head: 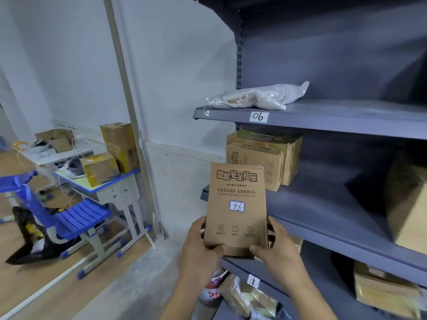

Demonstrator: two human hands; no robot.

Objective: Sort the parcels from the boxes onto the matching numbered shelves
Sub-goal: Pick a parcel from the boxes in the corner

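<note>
Gripping a flat, rectangular kraft-cardboard box (236,185) by its lower corners with both hands, upright, printed face toward the camera. Matte brown card, bold dark Chinese lettering across the top, small icons along the bottom, a white sticker (236,206) hand-marked "06" near the middle. Left hand (201,248) wrapped round the lower left corner, thumb laid across the front, fingers hidden behind. Right hand (279,248) mirrored on the lower right corner, thumb on the front face, fingers curled along the side edge. Both forearms reaching up from the bottom of the view. Box raised in the air just in front of the dark grey metal shelving, level with the middle tier and below the upper shelf (335,118) bearing a paper tag (258,116) marked "06". On that shelf, a crumpled translucent plastic mailer bag (256,97) lying flat near the left end. One tier down, brown corrugated cartons (261,158) standing on edge, one with a glossy green-printed top. Lower still, a second tag (252,281) reading "18", with soft plastic-wrapped packets behind it. Off to the left, a grey-legged desk (115,184) stacked with taped cardboard boxes (120,144), and a blue slatted plastic chair (80,215)
</note>
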